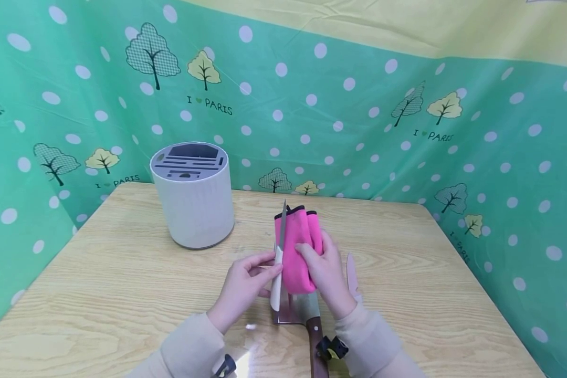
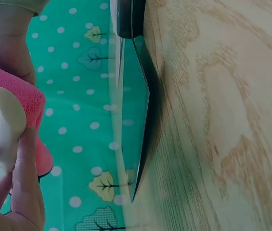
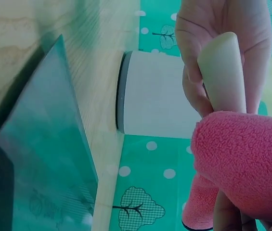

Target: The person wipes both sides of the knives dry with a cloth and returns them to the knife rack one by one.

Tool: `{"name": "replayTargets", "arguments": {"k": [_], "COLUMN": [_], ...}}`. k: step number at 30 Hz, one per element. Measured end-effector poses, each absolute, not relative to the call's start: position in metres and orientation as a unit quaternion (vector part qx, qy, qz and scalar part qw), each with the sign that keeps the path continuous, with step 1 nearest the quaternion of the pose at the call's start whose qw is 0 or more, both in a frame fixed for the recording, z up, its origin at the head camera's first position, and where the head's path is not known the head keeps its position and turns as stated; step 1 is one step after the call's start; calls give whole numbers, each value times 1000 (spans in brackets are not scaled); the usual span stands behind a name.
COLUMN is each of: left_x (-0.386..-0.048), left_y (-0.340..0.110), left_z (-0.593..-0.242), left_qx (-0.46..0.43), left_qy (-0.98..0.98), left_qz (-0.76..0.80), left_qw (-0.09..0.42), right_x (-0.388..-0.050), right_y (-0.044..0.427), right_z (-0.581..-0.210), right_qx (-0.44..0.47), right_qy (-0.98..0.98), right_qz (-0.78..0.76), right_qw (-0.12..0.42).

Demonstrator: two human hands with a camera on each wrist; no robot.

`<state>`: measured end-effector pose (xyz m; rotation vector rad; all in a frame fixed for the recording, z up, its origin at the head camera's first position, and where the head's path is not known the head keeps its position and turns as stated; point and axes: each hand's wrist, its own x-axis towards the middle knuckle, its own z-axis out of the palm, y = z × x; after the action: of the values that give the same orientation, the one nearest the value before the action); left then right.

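A small knife with a white handle (image 1: 276, 286) is held upright, blade up, in my left hand (image 1: 248, 283); the thumb and fingers pinch the handle near the blade. My right hand (image 1: 328, 270) grips a folded pink cloth (image 1: 295, 262) with dark edging, close against the right side of the knife. In the right wrist view the white handle (image 3: 225, 72) stands out beyond the fluffy cloth (image 3: 246, 159). Below both hands a cleaver (image 1: 307, 304) with a brown wooden handle (image 1: 315, 336) lies on the table, its blade partly hidden by the cloth.
A round white knife block (image 1: 196, 210) with a grey slotted top stands at the back left of the wooden table (image 1: 99, 294). Another knife (image 1: 352, 273) with a pale blade lies right of my right hand, partly covered by the arm. A green patterned curtain (image 1: 340, 115) hangs behind.
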<state>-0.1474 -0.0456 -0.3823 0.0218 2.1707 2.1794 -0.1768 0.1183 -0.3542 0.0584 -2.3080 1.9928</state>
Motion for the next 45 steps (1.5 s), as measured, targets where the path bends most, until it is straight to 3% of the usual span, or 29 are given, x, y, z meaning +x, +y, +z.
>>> {"name": "replayTargets", "arguments": {"k": [15, 32, 45], "left_x": [-148, -149, -153], "left_y": [-49, -45, -49], "left_z": [-386, -382, -377], "left_qx": [30, 17, 15], "left_qy": [710, 705, 716], "left_qz": [702, 709, 698], "left_qw": [48, 17, 3], "right_x": [-169, -159, -153], "right_y": [115, 112, 110], "right_z": [-358, -370, -376], "right_qx": [39, 78, 74], "right_qy": [-761, -793, -805], "right_qz": [645, 600, 585], "right_qw": [48, 80, 68]}}
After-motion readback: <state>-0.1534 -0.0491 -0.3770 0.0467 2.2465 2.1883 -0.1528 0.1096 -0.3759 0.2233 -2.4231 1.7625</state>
